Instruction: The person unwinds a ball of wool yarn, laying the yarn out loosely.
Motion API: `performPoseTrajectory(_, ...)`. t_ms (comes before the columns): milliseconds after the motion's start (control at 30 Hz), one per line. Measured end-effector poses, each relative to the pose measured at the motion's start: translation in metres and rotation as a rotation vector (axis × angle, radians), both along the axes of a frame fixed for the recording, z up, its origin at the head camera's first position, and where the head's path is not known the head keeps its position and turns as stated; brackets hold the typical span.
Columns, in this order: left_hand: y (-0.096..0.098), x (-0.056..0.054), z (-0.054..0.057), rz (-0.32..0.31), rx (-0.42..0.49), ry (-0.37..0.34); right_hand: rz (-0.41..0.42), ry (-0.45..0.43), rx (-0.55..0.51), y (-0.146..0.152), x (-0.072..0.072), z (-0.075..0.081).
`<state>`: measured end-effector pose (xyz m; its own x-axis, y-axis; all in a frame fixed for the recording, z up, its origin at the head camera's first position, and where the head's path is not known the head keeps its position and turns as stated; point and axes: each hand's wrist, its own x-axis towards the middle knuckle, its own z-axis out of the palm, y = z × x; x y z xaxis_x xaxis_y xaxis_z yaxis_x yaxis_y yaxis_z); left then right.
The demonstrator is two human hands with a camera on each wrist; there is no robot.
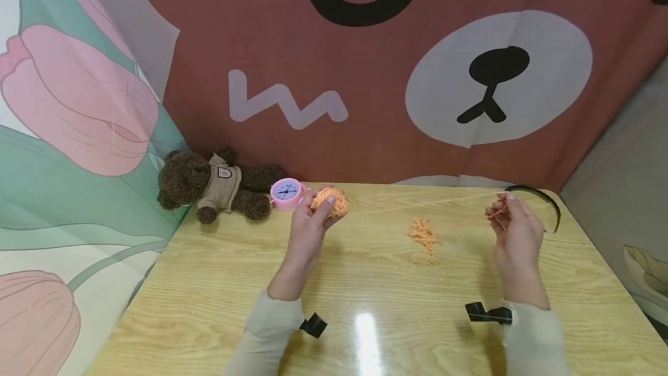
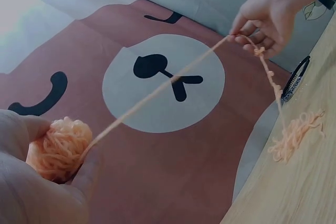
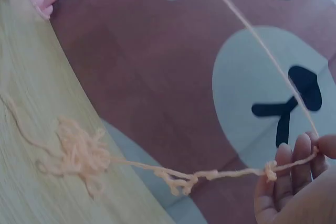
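An orange ball of yarn [image 1: 334, 201] is gripped in my left hand [image 1: 308, 225], thumb across its front. In the left wrist view the ball [image 2: 62, 148] shows its wound strands between thumb and fingers. A taut strand [image 2: 157, 92] runs from it across to my right hand [image 1: 519, 237], which pinches the yarn between thumb and forefinger. Below that pinch, a kinked, knotted length [image 3: 210, 174] leads down to a loose tangle of yarn [image 1: 424, 237] on the table, between the two hands.
A brown teddy bear [image 1: 221, 184] lies at the table's back left, beside a pink alarm clock [image 1: 287, 192] near my left hand. Behind my right hand is a black headband [image 1: 550, 205]. A printed cloth [image 1: 376, 149] hangs along the back edge of the wooden table [image 1: 209, 295].
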<state>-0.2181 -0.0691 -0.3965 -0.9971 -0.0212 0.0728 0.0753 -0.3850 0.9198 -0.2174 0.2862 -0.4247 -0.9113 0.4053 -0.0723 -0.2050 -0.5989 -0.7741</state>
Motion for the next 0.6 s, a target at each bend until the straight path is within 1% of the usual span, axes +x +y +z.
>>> performPoseTrajectory(100,-0.001,-0.001,0.0,0.043,0.036,0.013,-0.053,-0.037,-0.041,0.007,-0.002,-0.004)
performPoseTrajectory(167,-0.001,-0.002,-0.001,0.055,0.057,0.02,-0.085,-0.052,-0.07,0.01,-0.003,-0.006)
performPoseTrajectory(267,-0.002,-0.002,-0.001,0.047,0.066,0.027,-0.122,-0.067,-0.087,0.014,-0.004,-0.009)
performPoseTrajectory(333,-0.002,-0.002,-0.001,0.033,0.067,0.026,-0.117,-0.084,-0.054,0.015,-0.004,-0.01)
performPoseTrajectory(400,-0.002,-0.001,-0.001,0.013,0.069,0.029,-0.106,-0.122,0.049,0.013,-0.005,-0.01)
performPoseTrajectory(467,-0.002,0.0,-0.001,-0.008,0.069,0.028,-0.067,-0.174,0.198,0.01,-0.006,-0.01)
performPoseTrajectory(533,-0.001,0.002,0.0,-0.031,0.065,0.03,-0.023,-0.239,0.387,0.004,-0.009,-0.01)
performPoseTrajectory(567,0.0,0.002,0.0,-0.04,0.064,0.03,-0.01,-0.268,0.499,0.0,-0.009,-0.011)
performPoseTrajectory(600,0.0,0.003,0.001,-0.048,0.058,0.029,0.019,-0.293,0.618,-0.005,-0.01,-0.011)
